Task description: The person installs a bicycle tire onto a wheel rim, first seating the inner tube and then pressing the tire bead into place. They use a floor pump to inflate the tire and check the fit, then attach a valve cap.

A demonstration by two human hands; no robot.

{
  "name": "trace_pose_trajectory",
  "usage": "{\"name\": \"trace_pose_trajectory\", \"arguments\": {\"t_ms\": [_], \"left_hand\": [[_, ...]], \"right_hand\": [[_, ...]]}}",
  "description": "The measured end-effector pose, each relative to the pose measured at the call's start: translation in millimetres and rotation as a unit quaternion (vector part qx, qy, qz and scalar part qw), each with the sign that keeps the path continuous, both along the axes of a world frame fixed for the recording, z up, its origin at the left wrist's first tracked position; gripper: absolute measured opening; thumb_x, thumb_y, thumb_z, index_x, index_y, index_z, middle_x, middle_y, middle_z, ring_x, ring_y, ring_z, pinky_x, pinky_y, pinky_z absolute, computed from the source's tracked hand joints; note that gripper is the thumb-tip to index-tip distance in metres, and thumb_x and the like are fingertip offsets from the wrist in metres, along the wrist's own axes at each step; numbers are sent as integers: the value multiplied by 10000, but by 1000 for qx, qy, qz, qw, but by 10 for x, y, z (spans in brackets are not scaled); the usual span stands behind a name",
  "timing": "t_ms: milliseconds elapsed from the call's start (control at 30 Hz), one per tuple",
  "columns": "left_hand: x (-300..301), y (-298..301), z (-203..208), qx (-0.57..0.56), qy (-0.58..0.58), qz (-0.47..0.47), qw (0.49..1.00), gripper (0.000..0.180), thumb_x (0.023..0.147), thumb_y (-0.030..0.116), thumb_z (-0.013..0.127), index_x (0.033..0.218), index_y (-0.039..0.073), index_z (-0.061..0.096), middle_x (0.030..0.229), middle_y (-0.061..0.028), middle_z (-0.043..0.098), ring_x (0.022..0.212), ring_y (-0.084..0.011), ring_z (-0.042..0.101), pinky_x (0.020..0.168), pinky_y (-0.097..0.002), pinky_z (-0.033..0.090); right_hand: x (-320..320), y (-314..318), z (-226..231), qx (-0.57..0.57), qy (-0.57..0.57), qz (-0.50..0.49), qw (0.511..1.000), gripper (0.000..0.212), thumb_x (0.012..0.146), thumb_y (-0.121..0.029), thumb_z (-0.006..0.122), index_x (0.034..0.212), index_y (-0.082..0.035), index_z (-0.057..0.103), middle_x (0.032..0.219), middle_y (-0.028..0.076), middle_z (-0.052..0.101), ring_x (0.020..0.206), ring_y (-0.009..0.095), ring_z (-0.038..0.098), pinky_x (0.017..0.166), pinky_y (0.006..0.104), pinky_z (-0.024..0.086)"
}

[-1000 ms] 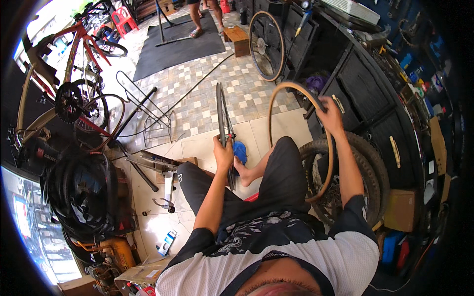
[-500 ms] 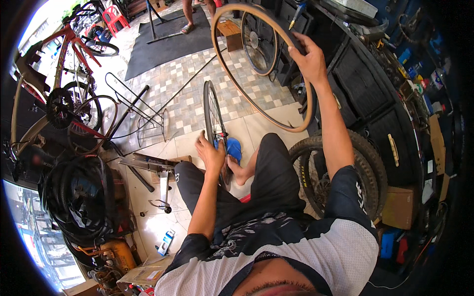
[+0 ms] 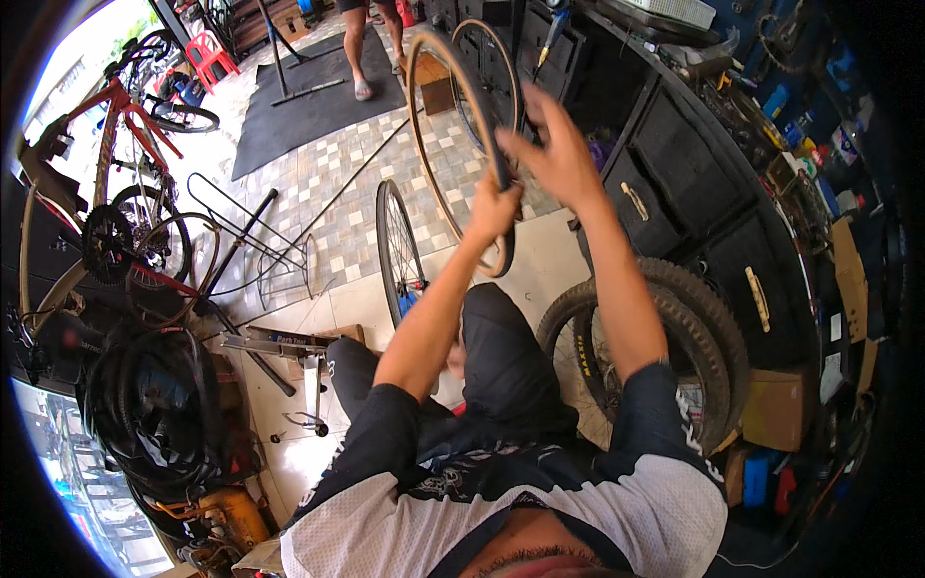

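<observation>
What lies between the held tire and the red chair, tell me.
Head view: another person's foot, a stand and a black mat lie between tire and chair.

Left grip (image 3: pixel 494 208) clasps a tan-walled tire (image 3: pixel 476 96), right grip (image 3: pixel 557 159) spread beside.

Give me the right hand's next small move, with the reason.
Probably close the right hand on the tan-walled tire, just above the left hand: the left hand alone appears to grip it, while the right is spread open close beside it.
</observation>
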State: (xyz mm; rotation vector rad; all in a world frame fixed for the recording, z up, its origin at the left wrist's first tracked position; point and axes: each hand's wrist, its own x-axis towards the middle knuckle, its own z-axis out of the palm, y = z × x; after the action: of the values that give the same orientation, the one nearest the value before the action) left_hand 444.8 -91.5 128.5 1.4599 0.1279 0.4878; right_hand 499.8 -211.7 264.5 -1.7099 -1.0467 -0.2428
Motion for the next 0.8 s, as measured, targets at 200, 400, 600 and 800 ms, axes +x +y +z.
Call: {"name": "trace_pose_trajectory", "arguments": {"t_ms": [200,400,600,800], "left_hand": [[-2,467,110,-297,11,-69,952,161,981,9,592,985,134,489,685,5,418,542,-124,415,520,-334,413],[-157,469,17,-351,13,-82,933,170,1003,16,584,977,153,487,660,33,354,539,-119,389,537,-323,395],[-167,396,122,-319,2,-118,941,185,1005,18,580,993,159,461,668,21,356,536,-123,387,536,-323,388],[-140,452,303,-315,-8,-116,942,207,984,-4,579,975,129,421,715,-24,429,556,-145,417,541,-346,409]], "right_hand": [[-621,-888,-1737,-260,106,-51,958,999,804,-512,865,1541,4,432,1484,297,521,1368,461,520,1145,501,430],[-841,-1038,-2242,-309,201,-16,929,708,893,-466,789,1453,-83,586,1356,209,660,1274,404,614,1065,477,489],[-819,-1065,-2472,-366,147,6,919,609,928,-403,746,1444,-109,610,1298,180,689,1217,368,649,1024,451,516],[-865,-1020,-2687,-304,122,-4,945,609,918,-332,751,1470,-142,578,1267,175,690,1196,396,635,1007,486,508]]}}
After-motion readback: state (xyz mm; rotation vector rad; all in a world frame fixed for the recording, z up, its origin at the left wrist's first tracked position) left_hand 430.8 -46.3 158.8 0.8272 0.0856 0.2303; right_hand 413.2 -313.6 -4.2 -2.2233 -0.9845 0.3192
